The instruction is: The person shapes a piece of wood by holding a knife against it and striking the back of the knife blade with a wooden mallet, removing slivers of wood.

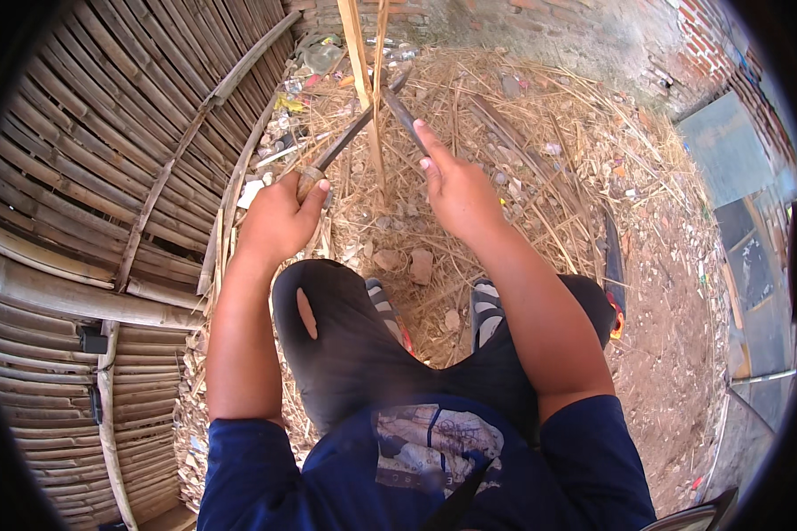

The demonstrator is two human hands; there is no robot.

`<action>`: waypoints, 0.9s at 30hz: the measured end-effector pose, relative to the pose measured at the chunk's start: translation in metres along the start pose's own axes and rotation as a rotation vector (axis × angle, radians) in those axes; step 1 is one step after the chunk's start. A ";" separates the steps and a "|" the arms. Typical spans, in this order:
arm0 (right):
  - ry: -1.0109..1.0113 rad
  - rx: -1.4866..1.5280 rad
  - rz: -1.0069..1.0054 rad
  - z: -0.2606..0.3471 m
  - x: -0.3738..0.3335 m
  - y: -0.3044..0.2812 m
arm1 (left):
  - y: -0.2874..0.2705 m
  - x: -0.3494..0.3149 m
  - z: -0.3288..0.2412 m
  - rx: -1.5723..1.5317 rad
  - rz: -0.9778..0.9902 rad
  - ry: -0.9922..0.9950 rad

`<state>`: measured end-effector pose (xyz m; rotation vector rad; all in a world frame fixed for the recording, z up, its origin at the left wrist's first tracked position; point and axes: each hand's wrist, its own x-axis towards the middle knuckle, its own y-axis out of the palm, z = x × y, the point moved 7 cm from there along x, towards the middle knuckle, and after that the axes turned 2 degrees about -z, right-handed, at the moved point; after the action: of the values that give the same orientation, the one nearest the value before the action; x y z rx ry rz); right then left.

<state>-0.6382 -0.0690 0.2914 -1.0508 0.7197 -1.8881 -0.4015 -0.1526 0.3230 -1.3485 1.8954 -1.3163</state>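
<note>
Bamboo strip (363,80) upright, mid-split. Left hand (279,217) fist-clenched round knife handle (310,181); right hand (456,186) fingers pressing blade spine (405,113). Next, likely: steady downward push, keeping blade centred.

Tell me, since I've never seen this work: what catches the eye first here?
At centre top, a pale bamboo strip stands upright, with a long dark blade laid across it. The left hand grips the blade's wooden handle; the right hand presses a finger along its far end. A slatted bamboo panel fills the left side.
</note>
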 end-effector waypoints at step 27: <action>-0.107 0.358 -0.394 0.017 -0.005 -0.082 | 0.006 0.002 0.015 0.008 -0.008 -0.044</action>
<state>-0.6538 -0.0267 0.3620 -1.1038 0.1033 -2.1676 -0.3930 -0.1605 0.3109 -1.3708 1.8559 -1.2863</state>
